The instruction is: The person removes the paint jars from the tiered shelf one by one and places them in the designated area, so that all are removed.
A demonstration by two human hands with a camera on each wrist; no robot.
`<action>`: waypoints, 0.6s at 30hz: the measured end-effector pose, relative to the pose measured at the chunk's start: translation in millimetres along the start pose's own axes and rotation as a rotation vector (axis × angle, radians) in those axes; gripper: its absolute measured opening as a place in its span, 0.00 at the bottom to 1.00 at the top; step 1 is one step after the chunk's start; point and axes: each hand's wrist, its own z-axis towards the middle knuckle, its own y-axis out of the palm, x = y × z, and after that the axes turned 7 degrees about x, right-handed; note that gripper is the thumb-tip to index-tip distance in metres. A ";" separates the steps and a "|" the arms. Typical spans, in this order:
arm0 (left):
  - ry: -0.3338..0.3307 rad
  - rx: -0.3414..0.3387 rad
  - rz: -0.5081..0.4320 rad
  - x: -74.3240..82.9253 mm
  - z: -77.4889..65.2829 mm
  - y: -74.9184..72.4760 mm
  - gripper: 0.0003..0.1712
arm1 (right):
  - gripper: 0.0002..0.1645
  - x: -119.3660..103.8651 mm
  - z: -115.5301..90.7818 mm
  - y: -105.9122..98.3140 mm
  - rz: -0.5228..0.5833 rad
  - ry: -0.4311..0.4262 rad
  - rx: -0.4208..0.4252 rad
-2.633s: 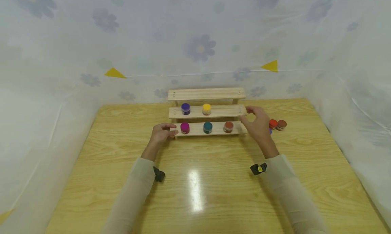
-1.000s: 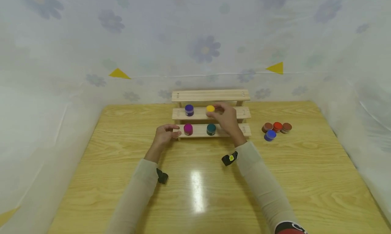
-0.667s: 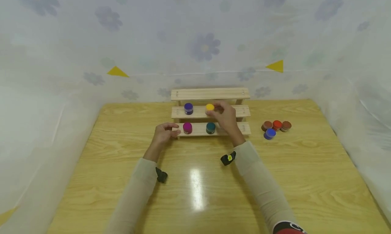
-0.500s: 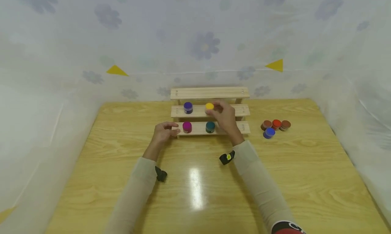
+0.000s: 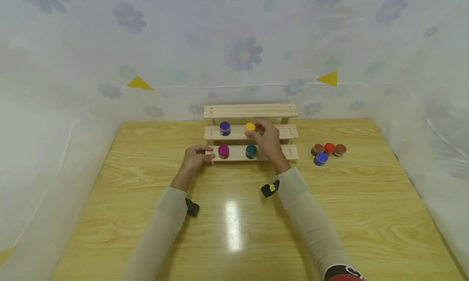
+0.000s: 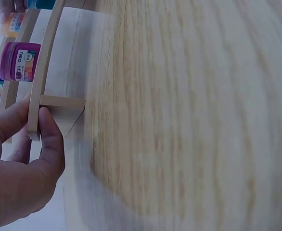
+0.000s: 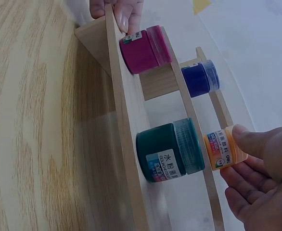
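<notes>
A three-tier wooden rack [image 5: 250, 110] stands at the table's back. My left hand [image 5: 194, 158] pinches the left end of its lowest shelf between thumb and fingers. My right hand [image 5: 269, 140] grips a yellow gouache paint jar [image 7: 219, 148] at the middle shelf; whether the jar touches the shelf is unclear. Left of it on that shelf is a dark blue-violet jar [image 5: 225, 128]. Below, a magenta jar [image 5: 223, 151] and a teal jar [image 5: 250, 151] stand on the lowest shelf. My right hand and wrist hide the part of that shelf beyond the teal jar.
On the table right of the rack sit a brown jar [image 5: 317, 150], a red jar [image 5: 329, 149], a second brown jar [image 5: 340, 150] and a blue jar [image 5: 321, 159], close together. A flowered white sheet [image 5: 183, 49] hangs behind the wooden table [image 5: 183, 244].
From beside the rack's right end, my right hand has moved left to the yellow jar and gripped it. It now covers where a brown jar stood on the lowest shelf. My left hand keeps its hold.
</notes>
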 end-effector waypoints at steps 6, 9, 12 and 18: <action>-0.001 0.005 0.017 -2.9 1.5 0.5 0.16 | 0.21 -1.0 -1.9 -3.2 -0.014 0.020 -0.006; 0.003 0.006 0.022 -5.2 1.7 -0.1 0.16 | 0.21 -2.3 -4.2 -6.5 -0.007 0.030 -0.001; 0.007 0.012 0.037 -7.7 1.8 -1.3 0.16 | 0.20 -3.6 -6.7 -11.0 -0.008 0.036 -0.001; 0.009 0.001 0.019 -10.0 4.0 -3.6 0.16 | 0.21 -6.4 -12.0 -24.0 -0.065 -0.024 -0.017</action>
